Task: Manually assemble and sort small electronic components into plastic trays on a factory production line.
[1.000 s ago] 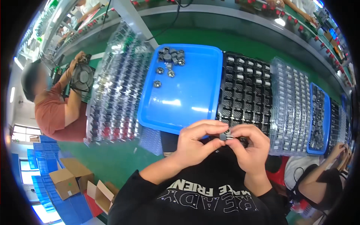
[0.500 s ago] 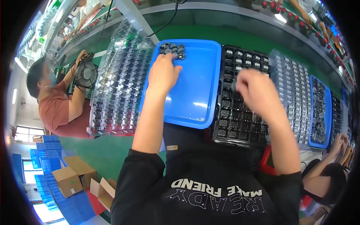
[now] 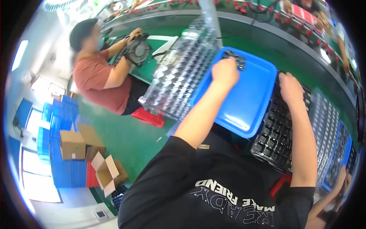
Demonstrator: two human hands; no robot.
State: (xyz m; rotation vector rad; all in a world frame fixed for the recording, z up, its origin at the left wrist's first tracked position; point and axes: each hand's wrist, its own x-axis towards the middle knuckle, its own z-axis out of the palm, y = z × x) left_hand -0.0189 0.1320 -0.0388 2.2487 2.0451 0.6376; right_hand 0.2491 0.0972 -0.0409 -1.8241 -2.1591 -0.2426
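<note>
My left hand (image 3: 225, 72) reaches into the blue tray (image 3: 249, 97), its fingers curled at a small pile of dark grey parts (image 3: 239, 62) in the far left corner. The pile partly shows past the knuckles; whatever the fingertips grip is hidden. Over the far end of the black compartment tray (image 3: 275, 128), right of the blue one, is my right hand (image 3: 291, 88). Its fingers are bent inward, and anything between them is too small or covered to make out. Rows of pockets fill the black tray, several holding small parts.
Clear plastic trays (image 3: 183, 66) are stacked at the left; another clear tray (image 3: 324, 118) stands right of the black one. Beyond it is a second blue tray (image 3: 337, 156). A co-worker (image 3: 101, 76) holds a black fan unit (image 3: 138, 51). Open cardboard boxes (image 3: 106, 171) sit lower left.
The whole view has swung, so the scene sits further right and tilted. My right hand has moved from mid-tray to the black tray's far end. My left hand stays at the pile, fingers more curled.
</note>
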